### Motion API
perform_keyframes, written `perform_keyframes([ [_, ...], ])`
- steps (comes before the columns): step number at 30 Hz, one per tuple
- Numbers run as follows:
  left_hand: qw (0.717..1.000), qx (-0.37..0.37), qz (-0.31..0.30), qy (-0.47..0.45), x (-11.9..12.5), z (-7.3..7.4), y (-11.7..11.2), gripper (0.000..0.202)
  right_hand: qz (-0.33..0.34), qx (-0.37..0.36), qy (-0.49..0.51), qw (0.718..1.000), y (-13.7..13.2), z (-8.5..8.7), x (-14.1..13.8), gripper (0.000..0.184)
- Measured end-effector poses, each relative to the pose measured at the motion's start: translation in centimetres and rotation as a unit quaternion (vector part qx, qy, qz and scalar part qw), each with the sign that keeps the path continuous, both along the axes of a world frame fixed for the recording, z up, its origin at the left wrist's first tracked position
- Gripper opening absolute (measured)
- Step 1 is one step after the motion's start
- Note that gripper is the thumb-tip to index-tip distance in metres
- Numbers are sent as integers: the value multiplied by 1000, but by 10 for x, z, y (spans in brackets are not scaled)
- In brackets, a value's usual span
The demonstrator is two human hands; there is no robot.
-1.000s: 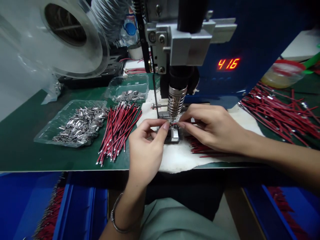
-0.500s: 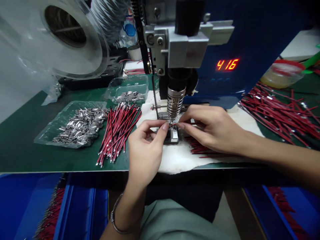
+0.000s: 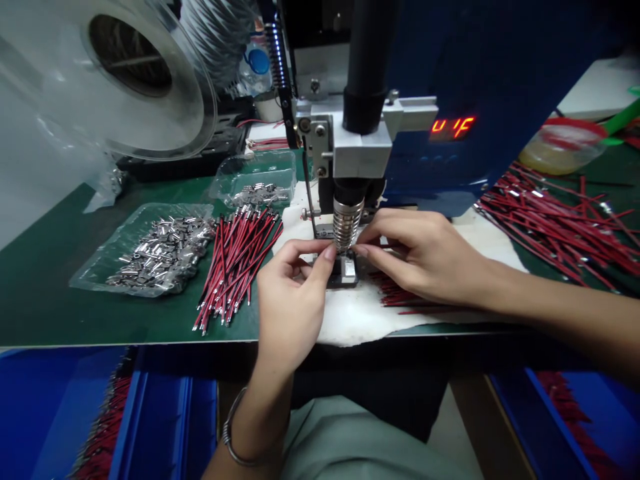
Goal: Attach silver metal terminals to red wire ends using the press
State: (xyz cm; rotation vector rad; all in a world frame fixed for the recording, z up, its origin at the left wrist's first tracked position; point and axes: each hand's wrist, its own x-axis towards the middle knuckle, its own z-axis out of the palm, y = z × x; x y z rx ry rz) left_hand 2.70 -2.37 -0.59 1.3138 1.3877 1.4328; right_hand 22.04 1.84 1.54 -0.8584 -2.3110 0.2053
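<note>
My left hand (image 3: 295,293) is closed in a pinch, thumb and forefinger at the left side of the press head's spring tip (image 3: 347,227). What those fingertips hold is too small and hidden to name. From the right, my right hand (image 3: 425,257) pinches the end of a thin red and black wire, mostly hidden by the fingers and the tip. Between both hands sits a small metal block (image 3: 349,269) on the machine's base. Under my right hand lies a bundle of red and black wires (image 3: 393,293) on white paper (image 3: 345,327).
A clear tray (image 3: 95,283) of small metal parts and a pile of wires (image 3: 235,267) lie on the left. Behind stands a second tray (image 3: 225,170). More wires (image 3: 565,227) lie at the right, beside the blue machine body (image 3: 500,80). Blue bins (image 3: 165,413) stand below the table edge.
The press head has come down, its spring tip now lower between my fingertips. The red display digits look different, only partly lit. Both hands have stayed almost still.
</note>
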Motion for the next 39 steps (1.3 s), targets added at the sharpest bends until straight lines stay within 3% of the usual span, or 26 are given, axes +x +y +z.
perform_keyframes([
  [39, 1000, -13, -7, -25, -1, -3, -1, 17, 13, 22, 17, 1000, 0, -4, 0, 9],
])
